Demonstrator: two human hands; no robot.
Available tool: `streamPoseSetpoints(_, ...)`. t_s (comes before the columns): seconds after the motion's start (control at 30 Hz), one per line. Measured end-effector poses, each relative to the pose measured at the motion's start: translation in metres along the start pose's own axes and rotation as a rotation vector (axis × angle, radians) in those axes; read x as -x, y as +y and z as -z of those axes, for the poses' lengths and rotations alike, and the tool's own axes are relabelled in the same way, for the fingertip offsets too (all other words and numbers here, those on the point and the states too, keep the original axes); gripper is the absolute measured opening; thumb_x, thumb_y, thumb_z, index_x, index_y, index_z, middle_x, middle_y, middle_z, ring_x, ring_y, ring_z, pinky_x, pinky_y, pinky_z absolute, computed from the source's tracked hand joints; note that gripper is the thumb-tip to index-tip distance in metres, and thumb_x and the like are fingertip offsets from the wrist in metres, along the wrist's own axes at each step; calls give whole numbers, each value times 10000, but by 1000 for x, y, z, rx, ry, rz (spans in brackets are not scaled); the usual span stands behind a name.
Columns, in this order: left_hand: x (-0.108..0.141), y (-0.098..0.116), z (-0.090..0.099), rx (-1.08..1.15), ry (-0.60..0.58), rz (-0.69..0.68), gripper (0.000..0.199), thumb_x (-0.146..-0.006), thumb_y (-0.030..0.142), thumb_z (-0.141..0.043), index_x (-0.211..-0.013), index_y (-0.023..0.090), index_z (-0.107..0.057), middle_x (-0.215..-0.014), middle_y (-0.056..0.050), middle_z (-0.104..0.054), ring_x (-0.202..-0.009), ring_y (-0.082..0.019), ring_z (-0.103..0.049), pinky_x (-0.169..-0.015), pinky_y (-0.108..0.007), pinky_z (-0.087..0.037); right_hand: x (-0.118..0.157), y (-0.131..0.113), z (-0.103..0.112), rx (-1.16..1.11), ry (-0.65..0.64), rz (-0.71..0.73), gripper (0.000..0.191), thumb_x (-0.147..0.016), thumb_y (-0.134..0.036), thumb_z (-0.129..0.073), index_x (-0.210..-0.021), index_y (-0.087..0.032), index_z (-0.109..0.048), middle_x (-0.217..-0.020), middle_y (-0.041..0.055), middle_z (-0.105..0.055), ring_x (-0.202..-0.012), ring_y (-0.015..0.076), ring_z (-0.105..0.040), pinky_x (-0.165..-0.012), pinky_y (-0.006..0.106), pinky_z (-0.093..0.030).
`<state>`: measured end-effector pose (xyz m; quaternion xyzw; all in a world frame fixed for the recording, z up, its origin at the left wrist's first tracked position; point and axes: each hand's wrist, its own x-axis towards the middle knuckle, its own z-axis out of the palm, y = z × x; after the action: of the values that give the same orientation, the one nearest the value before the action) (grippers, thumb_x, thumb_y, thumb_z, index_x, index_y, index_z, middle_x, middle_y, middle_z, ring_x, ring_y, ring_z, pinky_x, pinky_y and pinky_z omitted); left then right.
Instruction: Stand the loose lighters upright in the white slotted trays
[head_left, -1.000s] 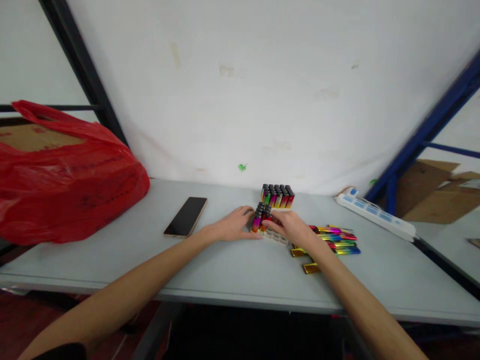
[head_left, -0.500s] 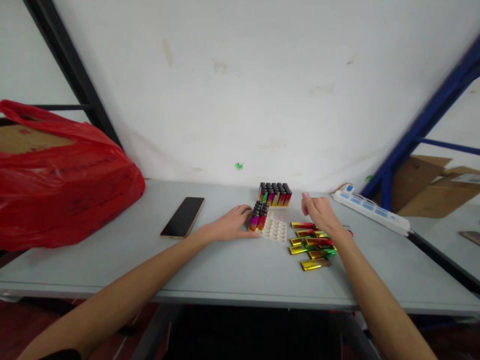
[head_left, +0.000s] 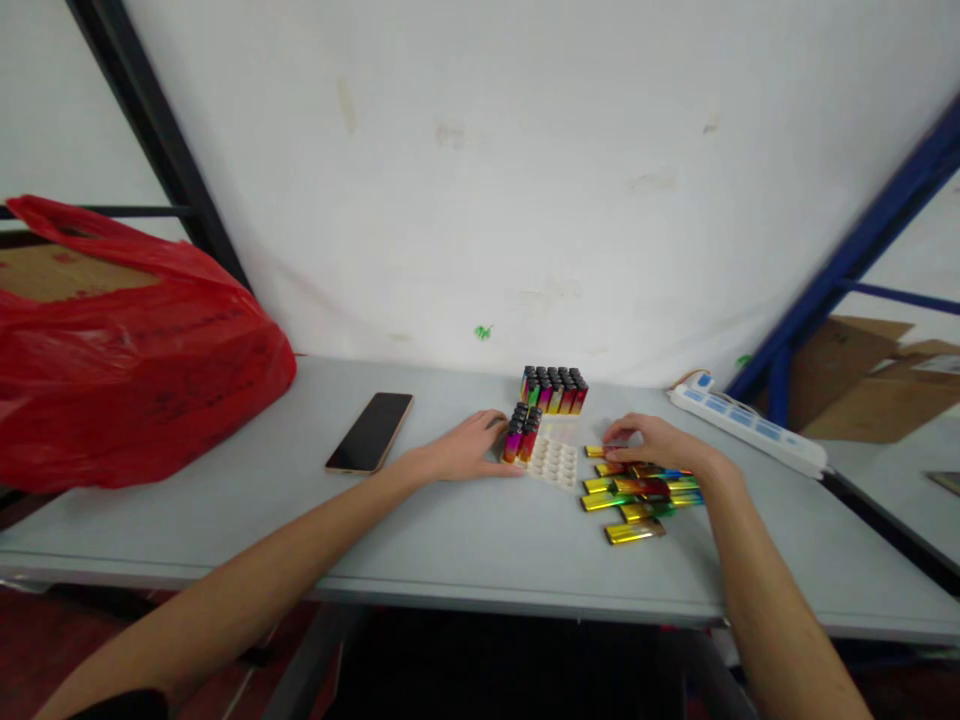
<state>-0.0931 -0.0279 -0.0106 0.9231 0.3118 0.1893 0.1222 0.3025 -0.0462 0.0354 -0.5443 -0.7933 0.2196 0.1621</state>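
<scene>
A white plastic tray (head_left: 556, 462) with rows of round holes lies on the table. Several shiny lighters (head_left: 522, 435) with black tops stand upright at its left end. My left hand (head_left: 474, 447) grips this end, thumb along the front edge and fingers behind. To the right of the tray lies a loose pile of lighters (head_left: 634, 488) in gold, red and green. Over the pile's far side, my right hand (head_left: 651, 440) bends down with its fingertips closed on one lighter (head_left: 596, 452).
Behind the tray stands a packed block of upright lighters (head_left: 555, 392). A phone (head_left: 370, 432) lies to the left, near a big red plastic bag (head_left: 142, 370). At the right are a white power strip (head_left: 750, 428) and cardboard boxes (head_left: 862, 385) beyond a blue post.
My right hand has come down from above the table onto the far side of the lighter pile. My left hand stays at the tray. The view has shifted slightly.
</scene>
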Motion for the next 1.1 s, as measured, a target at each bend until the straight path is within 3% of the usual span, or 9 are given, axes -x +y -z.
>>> streamPoseSetpoints(0.1,0,0,0,11,4,-3,808,-971,761,-758,-1493,159,-618,-1538,-216,-632,-1455,-412,-591,-1273,-514,-459,-3,-2,-5,6,26,3,384,-836,-597,-842,-896,-218,-823,-1002,117,-851,-960,307,-772,-892,407,-592)
streamPoseSetpoints(0.3,0,-2,-1,9,10,-10,804,-972,771,-752,-1496,176,-617,-1542,-212,-632,-1444,-408,-599,-1265,-518,-470,-10,-23,-15,-47,251,75,505,-1011,-704,-620,-1090,-218,-731,-692,21,-745,-603,215,-628,-624,328,-479)
streamPoseSetpoints(0.47,0,0,-2,32,34,11,798,-953,759,-774,-1475,171,-639,-1537,-217,-648,-1439,-418,-611,-1250,-528,-493,-21,-42,-25,-152,459,129,633,-919,-845,-672,-860,-217,-724,-661,6,-637,-617,189,-546,-632,332,-452)
streamPoseSetpoints(0.57,0,4,-5,39,75,10,739,-955,733,-771,-1453,200,-651,-1523,-207,-662,-1420,-424,-621,-1240,-556,-507,-26,-53,-36,-418,453,116,713,-869,-939,-652,-808,-228,-650,-714,14,-636,-698,199,-596,-686,340,-535)
streamPoseSetpoints(0.67,-1,7,-8,13,101,28,720,-957,728,-758,-1428,194,-656,-1481,-217,-681,-1381,-441,-633,-1221,-590,-519,-29,-66,-48,-710,360,114,729,-855,-962,-646,-935,-238,-649,-904,48,-714,-835,215,-680,-830,390,-626)
streamPoseSetpoints(0.8,-3,9,-10,-8,93,39,723,-965,739,-744,-1410,177,-654,-1452,-224,-688,-1372,-441,-632,-1223,-594,-513,-30,-81,-58,-903,269,114,691,-819,-914,-748,-970,-256,-598,-877,4,-644,-782,186,-658,-759,368,-635)
streamPoseSetpoints(0.87,-3,8,-10,-4,87,38,734,-967,743,-745,-1417,170,-649,-1455,-227,-683,-1376,-437,-631,-1224,-585,-511,-32,-86,-61,-929,279,119,698,-795,-918,-767,-927,-269,-547,-767,-51,-522,-660,152,-571,-633,313,-579)
streamPoseSetpoints(1.0,-3,7,-9,7,89,30,756,-967,762,-738,-1435,175,-645,-1456,-225,-683,-1366,-439,-635,-1205,-588,-521,-35,-88,-68,-816,298,41,745,-807,-1002,-648,-818,-283,-449,-642,-100,-329,-493,104,-281,-427,245,-302)
streamPoseSetpoints(1.1,-2,7,-8,10,88,26,768,-970,777,-729,-1447,181,-643,-1460,-218,-681,-1368,-435,-636,-1205,-577,-521,-36,-85,-74,-642,411,29,761,-851,-1005,-575,-695,-277,-420,-576,-66,-361,-509,120,-309,-448,270,-276)
